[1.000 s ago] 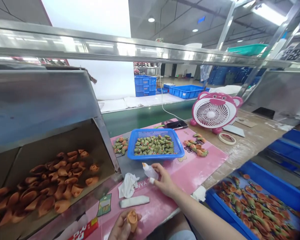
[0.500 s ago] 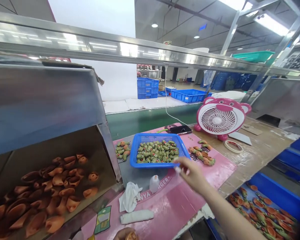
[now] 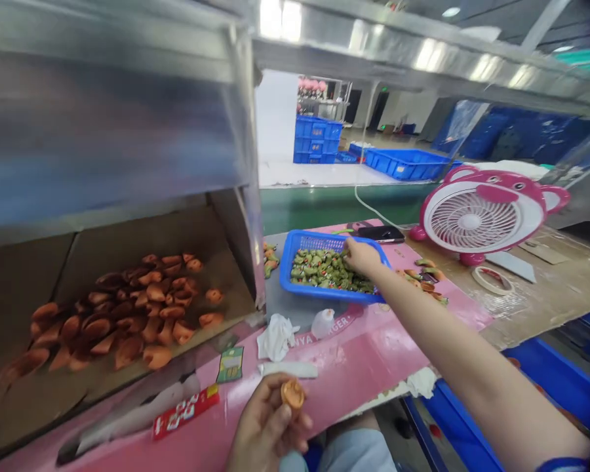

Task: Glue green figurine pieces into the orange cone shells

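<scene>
Two bare hands well apart: right hand reaching forward over the rim of a blue plastic basket, fingertips dipped among green-and-orange moulded pieces (whether pinching one, impossible to tell), far nearer them than the left. Left hand low in the foreground, fingers curled around a single orange moulded piece, its rounded end pointing up and right toward the basket, long axis foreshortened and unclear.
</scene>
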The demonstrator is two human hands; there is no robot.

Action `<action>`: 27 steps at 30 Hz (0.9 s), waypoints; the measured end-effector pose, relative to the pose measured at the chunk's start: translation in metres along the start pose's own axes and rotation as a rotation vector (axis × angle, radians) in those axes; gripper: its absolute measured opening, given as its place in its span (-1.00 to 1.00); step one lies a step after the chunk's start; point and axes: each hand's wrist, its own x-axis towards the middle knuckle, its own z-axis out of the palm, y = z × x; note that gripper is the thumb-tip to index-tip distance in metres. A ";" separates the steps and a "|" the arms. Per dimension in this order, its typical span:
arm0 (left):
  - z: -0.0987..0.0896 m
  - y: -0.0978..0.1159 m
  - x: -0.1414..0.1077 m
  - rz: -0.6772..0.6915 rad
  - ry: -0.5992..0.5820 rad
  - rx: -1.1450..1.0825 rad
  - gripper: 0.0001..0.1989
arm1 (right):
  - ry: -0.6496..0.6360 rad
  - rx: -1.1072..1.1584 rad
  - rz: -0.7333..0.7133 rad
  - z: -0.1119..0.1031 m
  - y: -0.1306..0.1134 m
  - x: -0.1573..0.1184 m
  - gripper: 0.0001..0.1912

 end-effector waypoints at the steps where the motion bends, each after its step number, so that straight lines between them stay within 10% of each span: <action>1: 0.003 0.002 -0.001 0.004 -0.020 -0.004 -0.65 | 0.022 0.021 -0.037 -0.005 0.000 -0.006 -0.73; 7: 0.013 0.004 -0.003 0.072 -0.110 -0.033 -0.73 | 0.164 0.237 -0.281 -0.042 -0.015 -0.096 -0.62; 10: 0.018 -0.001 -0.005 0.067 -0.125 -0.037 -0.73 | 0.093 0.622 -0.403 -0.055 -0.030 -0.163 -0.60; 14: 0.026 -0.008 -0.010 0.073 -0.134 -0.040 -0.72 | -0.063 0.566 -0.548 -0.073 -0.043 -0.219 -0.70; 27: 0.031 -0.019 -0.022 0.004 -0.205 0.084 -0.70 | -0.262 0.150 -0.760 -0.092 -0.056 -0.238 -0.72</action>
